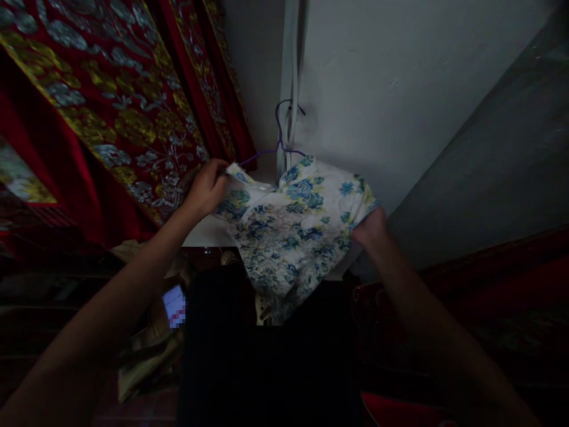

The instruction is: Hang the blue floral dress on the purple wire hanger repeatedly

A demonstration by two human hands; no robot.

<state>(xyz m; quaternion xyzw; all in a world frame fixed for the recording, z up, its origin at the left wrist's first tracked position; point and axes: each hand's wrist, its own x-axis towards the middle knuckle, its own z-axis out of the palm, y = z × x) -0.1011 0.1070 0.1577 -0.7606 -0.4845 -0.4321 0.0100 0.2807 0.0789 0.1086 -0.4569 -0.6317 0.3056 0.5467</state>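
Note:
A white short-sleeved blouse (293, 231) with blue, green and yellow flowers spreads between my hands, its lower part narrowing above my dark-clothed lap. Inside its neckline sits a thin purple clothes hanger (279, 133), whose hook is up against a pale pole. My left hand (210, 187) is closed at the shoulder on the left, pinching the cloth near the end of the hanger. At the opposite sleeve is my right hand (372, 228); its wrist shows at the cuff, but the sleeve hides the fingers.
Red curtains (133, 112) with gold and silver patterns hang at the left. A pale vertical pole (288, 59) stands against a white wall (400, 89). A lit phone screen (174, 305) shows at lower left. Dark red cloth (511, 290) lies at the right, in dim light.

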